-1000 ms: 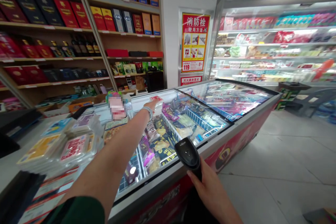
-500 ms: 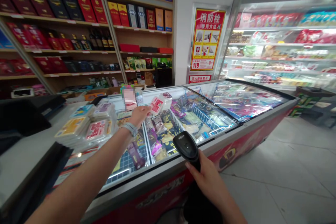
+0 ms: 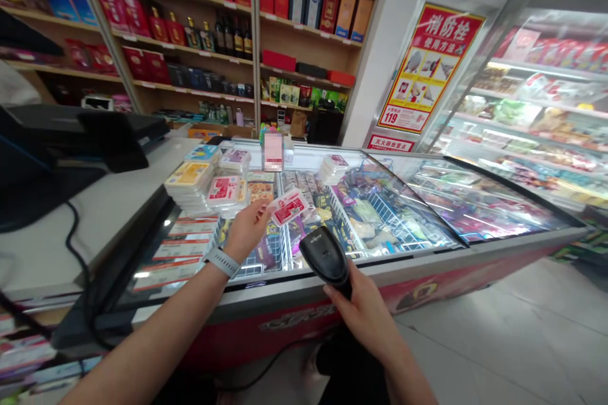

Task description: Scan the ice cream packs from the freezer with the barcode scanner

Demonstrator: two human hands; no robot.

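Between the thumb and fingers of my left hand (image 3: 247,228) is the edge of a flat clear pack with a red and white label (image 3: 288,207), tilted above the glass-topped freezer. My right hand (image 3: 363,304) is wrapped round the handle of a black barcode scanner (image 3: 325,255), whose head lies just below and right of the pack, not touching it. Left of the pack, stacks of similar flat packs stand on the freezer top: yellow-labelled (image 3: 189,178), red-labelled (image 3: 223,190) and purple-labelled (image 3: 234,161). Another small white stack (image 3: 334,169) stands farther back.
The long chest freezer (image 3: 408,270) holds bagged goods in wire baskets. A grey counter (image 3: 42,266) with a black device and cable is at the left. Shelves of boxes and bottles (image 3: 190,38) stand behind, with a lit open cooler (image 3: 546,107) at the right.
My left hand has drawn the pack back from the small rear stack, nearer to the scanner. The view has turned left and tilted down. The scanner is still in my right hand.
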